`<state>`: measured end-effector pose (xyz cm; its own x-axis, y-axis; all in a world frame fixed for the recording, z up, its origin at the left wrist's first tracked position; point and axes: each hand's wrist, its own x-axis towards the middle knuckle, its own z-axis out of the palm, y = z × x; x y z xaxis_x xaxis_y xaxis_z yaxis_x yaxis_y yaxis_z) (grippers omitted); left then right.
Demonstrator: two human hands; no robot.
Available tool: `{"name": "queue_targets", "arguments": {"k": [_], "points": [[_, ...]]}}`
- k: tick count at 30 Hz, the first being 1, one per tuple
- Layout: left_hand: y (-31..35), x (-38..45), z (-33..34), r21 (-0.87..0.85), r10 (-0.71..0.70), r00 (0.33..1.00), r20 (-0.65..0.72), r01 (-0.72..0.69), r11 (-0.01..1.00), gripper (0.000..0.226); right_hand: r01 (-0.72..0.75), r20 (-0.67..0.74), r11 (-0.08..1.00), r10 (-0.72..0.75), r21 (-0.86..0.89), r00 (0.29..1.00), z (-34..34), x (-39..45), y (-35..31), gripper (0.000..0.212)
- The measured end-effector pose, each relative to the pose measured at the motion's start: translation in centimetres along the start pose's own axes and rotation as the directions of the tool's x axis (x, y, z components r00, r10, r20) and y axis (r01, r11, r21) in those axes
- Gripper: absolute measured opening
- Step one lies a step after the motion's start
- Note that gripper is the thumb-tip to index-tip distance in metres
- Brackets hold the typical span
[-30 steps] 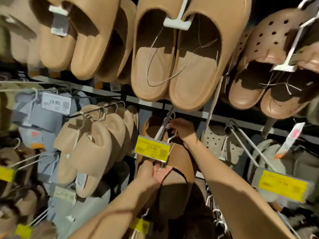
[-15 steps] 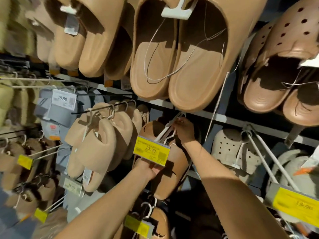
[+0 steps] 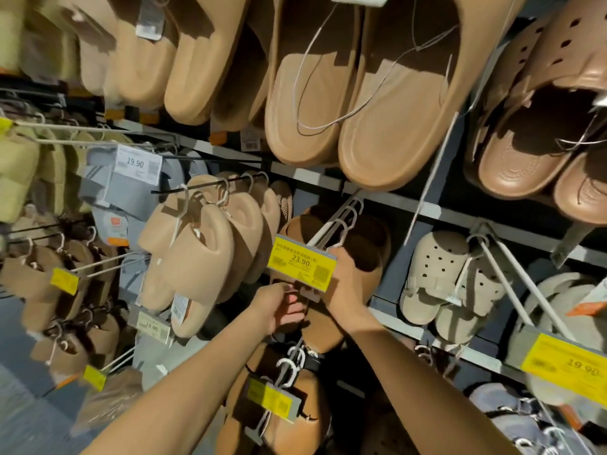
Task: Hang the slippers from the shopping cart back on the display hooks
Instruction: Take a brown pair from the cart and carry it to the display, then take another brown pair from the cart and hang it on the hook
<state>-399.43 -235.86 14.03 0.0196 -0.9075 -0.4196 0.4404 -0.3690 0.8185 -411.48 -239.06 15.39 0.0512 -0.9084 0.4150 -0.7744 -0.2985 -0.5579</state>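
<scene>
At the middle of the display wall, beneath the yellow 23.90 price tag (image 3: 301, 263), a brown slipper pair (image 3: 358, 257) is being worked onto the white display hook (image 3: 338, 221). The right hand (image 3: 345, 284) is seen gripping the upper part of the pair just behind the tag, its fingers curled round the slipper edge near the hanger loops; half a second earlier it was held higher, up the hook's shaft, and it has since been drawn down toward the tag end. The left hand (image 3: 279, 307) is pressed against the lower part of the pair, fingers curled and pinching what appears to be a small card or hanger tab below the tag; whether the tab itself is held cannot be told for certain. The view has also been brought closer and tilted since the earlier frames. Several white hanger loops (image 3: 348, 215) are noted already threaded on the hook behind the hands. It is judged that the pair is at or just past the hook's tip, and that seating is nearly complete but unconfirmed, since the pair's own loop is hidden by the tag and the right hand. Release is judged premature until the loop is seen on the rod. The shopping cart is not in view.
</scene>
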Motion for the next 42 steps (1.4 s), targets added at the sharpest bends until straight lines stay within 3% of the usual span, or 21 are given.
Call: {"name": "queue_targets", "arguments": {"k": [1, 3, 5, 7, 10, 13, 16, 18, 21, 26, 32, 36, 39, 42], "points": [[-0.2, 0.1, -1.4, 0.091, 0.035, 0.998, -0.055, -0.030, 0.995, 0.023, 0.101, -0.006, 0.995, -0.101, -0.006, 0.995, 1.1, -1.0, 0.0, 0.009], [-0.9, 0.2, -4.8, 0.366, 0.201, 0.966, -0.165, -0.129, 0.922, 0.024, 0.313, 0.102, 0.905, -0.296, -0.289, 0.950, 2.4, -2.9, -1.3, 0.016], [-1.6, -0.6, -8.5, 0.687, 0.410, 0.894, -0.182, -0.183, 0.703, 0.026, 0.419, 0.380, 0.825, -0.274, -0.380, 0.884, 4.0, -5.0, -3.4, 0.026], [-2.1, -2.2, -12.1, 0.871, 0.522, 0.841, -0.142, -0.144, 0.470, 0.027, 0.507, 0.550, 0.770, -0.249, -0.387, 0.797, 6.5, -6.5, -5.2, 0.030], [-2.3, -5.1, -17.3, 0.962, 0.583, 0.805, -0.109, -0.062, 0.266, 0.026, 0.632, 0.669, 0.700, -0.297, -0.333, 0.681, 10.0, -8.7, -9.0, 0.034], [-1.8, -8.3, -23.3, 0.989, 0.587, 0.797, -0.141, 0.089, 0.116, 0.025, 0.703, 0.704, 0.670, -0.380, -0.238, 0.600, 13.9, -10.6, -14.1, 0.034], [-0.3, -12.3, -30.2, 0.968, 0.579, 0.784, -0.224, 0.247, 0.039, 0.025, 0.724, 0.727, 0.671, -0.417, -0.158, 0.545, 18.1, -12.2, -20.9, 0.032], [0.9, -15.7, -35.0, 0.933, 0.595, 0.742, -0.308, 0.357, 0.039, 0.026, 0.757, 0.723, 0.646, -0.473, -0.104, 0.503, 20.8, -13.3, -26.0, 0.032], [2.5, -20.7, -42.8, 0.871, 0.609, 0.654, -0.448, 0.472, 0.135, 0.027, 0.785, 0.693, 0.619, -0.574, 0.018, 0.436, 25.0, -15.4, -33.3, 0.031], [2.1, -28.1, -52.1, 0.725, 0.604, 0.477, -0.638, 0.636, 0.263, 0.024, 0.881, 0.698, 0.436, -0.689, 0.183, 0.196, 30.4, -20.7, -42.2, 0.026], [-0.5, -36.1, -60.9, 0.485, 0.482, 0.274, -0.832, 0.782, 0.392, 0.028, 0.832, 0.635, 0.340, -0.772, 0.439, -0.019, 37.7, -27.5, -53.6, 0.027], [-0.6, -38.5, -66.5, 0.340, 0.364, 0.180, -0.914, 0.827, 0.447, 0.027, 0.809, 0.639, 0.253, -0.747, 0.531, -0.185, 43.0, -31.2, -59.0, 0.024], [0.8, -38.5, -71.5, 0.264, 0.302, 0.120, -0.946, 0.826, 0.499, 0.022, 0.782, 0.643, 0.242, -0.725, 0.575, -0.248, 47.7, -31.7, -63.1, 0.028], [2.9, -37.8, -75.8, 0.206, 0.247, 0.080, -0.966, 0.815, 0.542, 0.020, 0.778, 0.668, 0.256, -0.696, 0.574, -0.263, 52.4, -30.7, -67.6, 0.038]]}}
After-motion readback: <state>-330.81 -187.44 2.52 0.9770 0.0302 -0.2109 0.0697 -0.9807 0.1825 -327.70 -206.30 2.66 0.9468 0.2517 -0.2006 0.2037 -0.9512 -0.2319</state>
